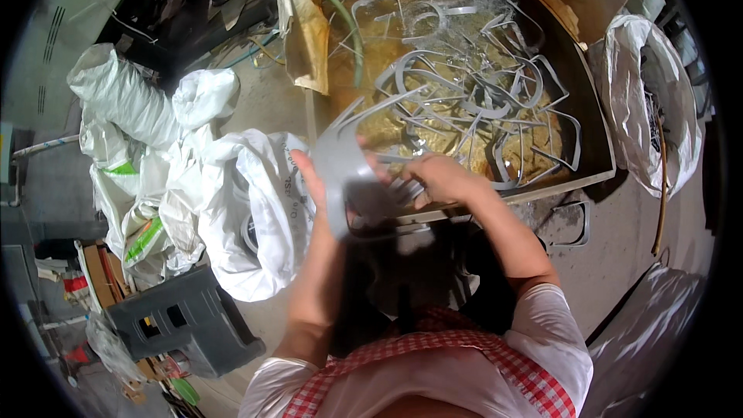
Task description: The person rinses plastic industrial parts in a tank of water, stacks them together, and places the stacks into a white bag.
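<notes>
Band (340,174), grey and curved, by the near edge of a tank (561,187), wrapped in the left hand (313,186), presumably for steadiness; with right hand (450,178) curled at its opposite side, pinch or touch unclear through blur; similar bands (489,113) jumbled in the tank.

Bright light, of unclear direction, whitened the plastic bags (259,259) and the shirt (549,325), whereas the space beneath the near rim of the tank (557,186) and the upper left background lay in deep shadow. Small glints broke the amber water (383,46), and blur softened the gray band (340,170) at the left hand (311,179). Fisheye distortion curved straight edges near the black, rounded border, where detail grew dim and soft.
</notes>
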The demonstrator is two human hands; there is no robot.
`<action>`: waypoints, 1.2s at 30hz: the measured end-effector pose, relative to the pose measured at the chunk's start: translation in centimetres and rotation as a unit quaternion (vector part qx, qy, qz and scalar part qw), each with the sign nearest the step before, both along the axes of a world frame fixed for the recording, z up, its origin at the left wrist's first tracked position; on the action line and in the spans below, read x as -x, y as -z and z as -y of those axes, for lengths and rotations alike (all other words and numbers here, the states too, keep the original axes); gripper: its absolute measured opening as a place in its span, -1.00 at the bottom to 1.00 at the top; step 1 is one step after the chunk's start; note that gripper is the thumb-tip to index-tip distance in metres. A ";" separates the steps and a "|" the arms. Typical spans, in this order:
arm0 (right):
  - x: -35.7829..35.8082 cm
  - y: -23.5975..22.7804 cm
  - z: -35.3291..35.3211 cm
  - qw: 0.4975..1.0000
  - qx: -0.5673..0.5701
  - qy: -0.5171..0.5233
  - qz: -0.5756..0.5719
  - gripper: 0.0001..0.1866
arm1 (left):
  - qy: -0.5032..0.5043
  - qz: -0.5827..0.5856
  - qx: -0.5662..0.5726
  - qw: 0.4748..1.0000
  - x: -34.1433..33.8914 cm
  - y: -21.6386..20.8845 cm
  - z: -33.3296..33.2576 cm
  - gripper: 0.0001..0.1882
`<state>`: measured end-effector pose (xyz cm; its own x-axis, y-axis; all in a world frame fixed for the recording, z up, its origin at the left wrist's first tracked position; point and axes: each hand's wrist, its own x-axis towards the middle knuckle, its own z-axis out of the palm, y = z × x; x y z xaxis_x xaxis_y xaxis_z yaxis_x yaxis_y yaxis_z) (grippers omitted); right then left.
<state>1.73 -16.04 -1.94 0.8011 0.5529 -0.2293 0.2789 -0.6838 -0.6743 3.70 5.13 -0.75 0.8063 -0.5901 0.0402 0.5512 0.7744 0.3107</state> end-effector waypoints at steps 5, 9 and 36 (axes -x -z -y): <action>-0.7 -3.8 0.9 0.937 -0.156 0.210 0.233 -0.35 | -0.018 -0.035 -0.134 0.990 0.6 -0.9 0.5 0.00; -2.6 -2.5 -0.4 0.882 -0.046 0.099 0.458 -0.33 | 0.183 0.044 -0.188 0.964 2.8 -1.3 2.5 -0.19; -3.1 -0.6 0.1 0.932 -0.201 0.193 0.230 -0.71 | 0.065 0.292 -0.407 0.863 -0.3 0.6 -0.8 -0.23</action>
<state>4.84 -16.18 -1.36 0.9210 0.1696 0.3507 0.3865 -0.5100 -0.7684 4.01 5.97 -1.32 0.7143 -0.6978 -0.0532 0.1828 0.1127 0.9767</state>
